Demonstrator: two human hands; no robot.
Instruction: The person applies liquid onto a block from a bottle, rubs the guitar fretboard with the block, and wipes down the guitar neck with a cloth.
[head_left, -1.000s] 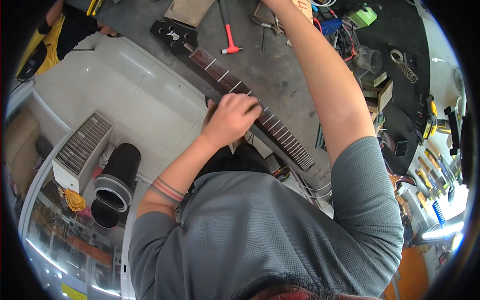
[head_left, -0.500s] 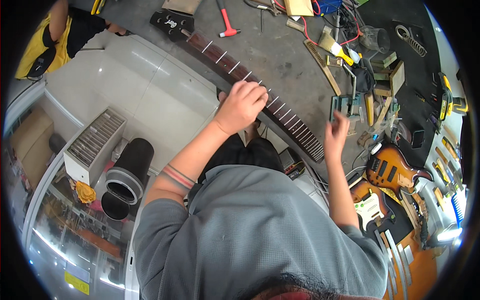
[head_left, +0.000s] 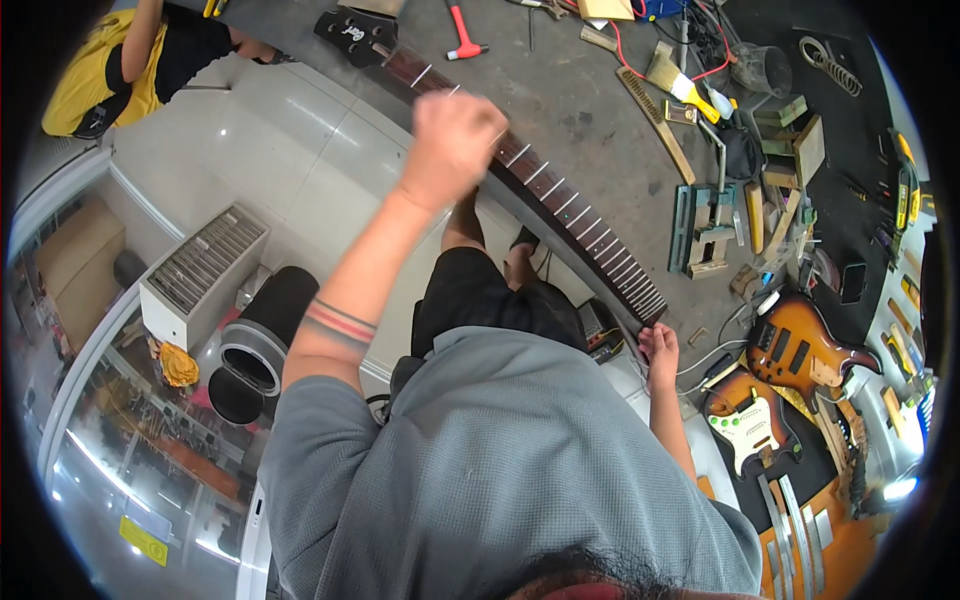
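Note:
A guitar neck (head_left: 570, 208) with a dark fretboard, pale frets and a black headstock (head_left: 356, 38) lies slantwise along the bench edge, headstock at the far left. Over its upper part is my left hand (head_left: 455, 145), smeared by motion. Its fingers look curled, but whether they hold anything is hidden. At the near right end of the neck, my right hand (head_left: 658, 352) has its fingertips pressed together on the corner of the wood.
On the grey bench (head_left: 570, 110) lie a red-handled hammer (head_left: 463, 32), a wooden brush (head_left: 656, 125), a paintbrush (head_left: 672, 78) and a vise (head_left: 705, 225). Two sunburst guitar bodies (head_left: 805, 340) rest at the right. Another person (head_left: 130, 65) is at the far left.
My left hand has moved up the neck toward the headstock. From above the bench, my right hand has come down to the neck's near end and closed on it.

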